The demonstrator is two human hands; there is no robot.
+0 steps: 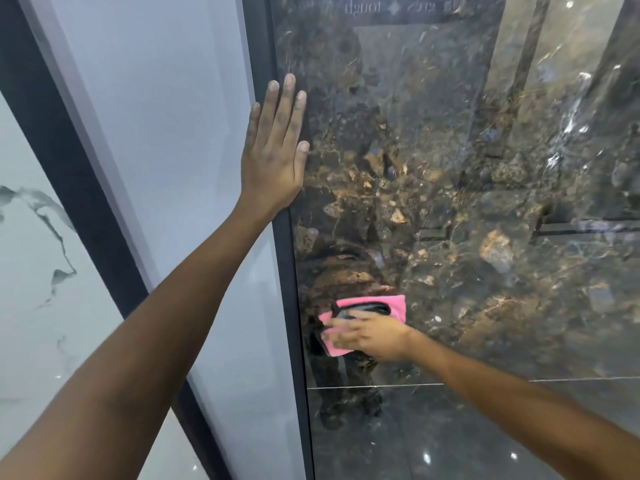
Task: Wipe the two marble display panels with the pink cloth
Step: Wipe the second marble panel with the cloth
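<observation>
A dark brown, gold-veined marble panel (450, 202) fills the right side of the head view, glossy and full of reflections. My right hand (367, 336) presses the pink cloth (394, 304) flat against its lower left part, close to the black frame edge (287, 258); the hand is blurred by motion. My left hand (273, 150) lies flat with fingers spread, resting over that frame edge higher up and holding nothing. To the left stands a pale grey panel (166, 133), and further left a white panel with grey veins (31, 271).
A thick black frame bar (69, 161) runs diagonally between the white veined panel and the pale grey one. A thin horizontal seam (381, 386) crosses the dark panel below the cloth. Mirrored lettering shows at the panel's top.
</observation>
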